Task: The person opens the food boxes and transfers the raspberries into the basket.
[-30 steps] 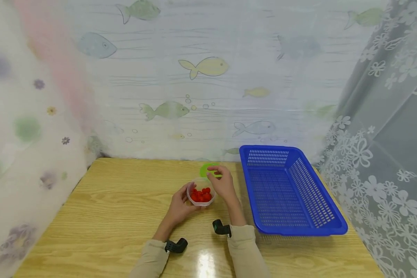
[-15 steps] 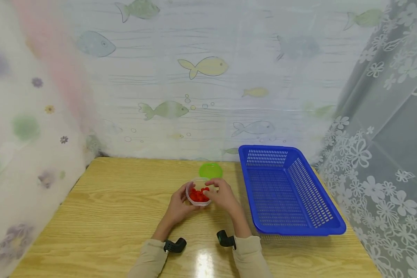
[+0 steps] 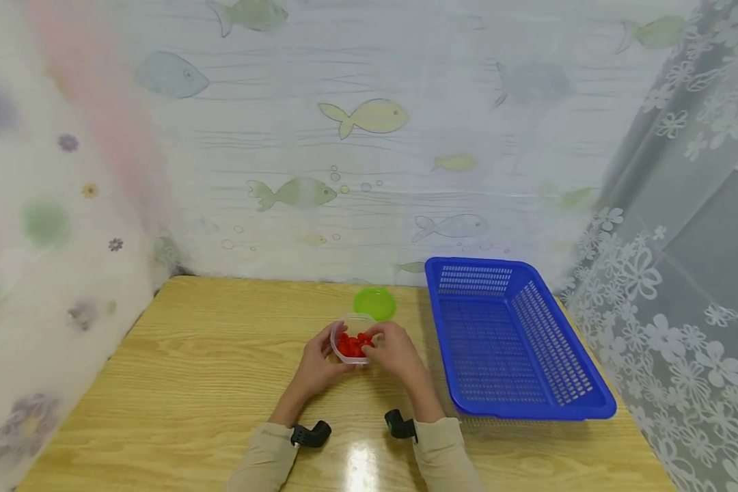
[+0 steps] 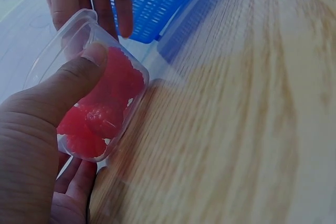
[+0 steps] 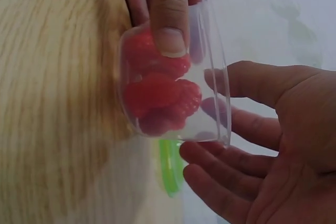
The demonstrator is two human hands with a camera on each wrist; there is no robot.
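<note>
My left hand (image 3: 316, 367) grips a small clear plastic container (image 5: 218, 51), its thumb pressed to the outside wall. The tub is tilted, its mouth turned partly toward my right hand (image 3: 398, 350). Several red raspberry-shaped pieces (image 5: 157, 98) with bumpy surfaces lie inside. Thumb and forefinger of the right hand reach in past the rim, apart from each other, while its other fingers stay outside by the wall. Between those two tips no piece shows in the right wrist view. Behind the container a green lid (image 3: 375, 303) lies flat on the table.
A large blue plastic basket (image 3: 529, 410) with slotted walls stands to the right of both hands. The wood-grain table (image 3: 209, 362) stretches to the left. Fish-patterned sheeting (image 3: 283, 239) hangs behind the table, and lacy curtain (image 3: 670, 342) borders it on the right.
My right hand has come down from above the green lid to the container, and its fingers have entered the mouth. The left hand keeps its grip in nearly the same place.
</note>
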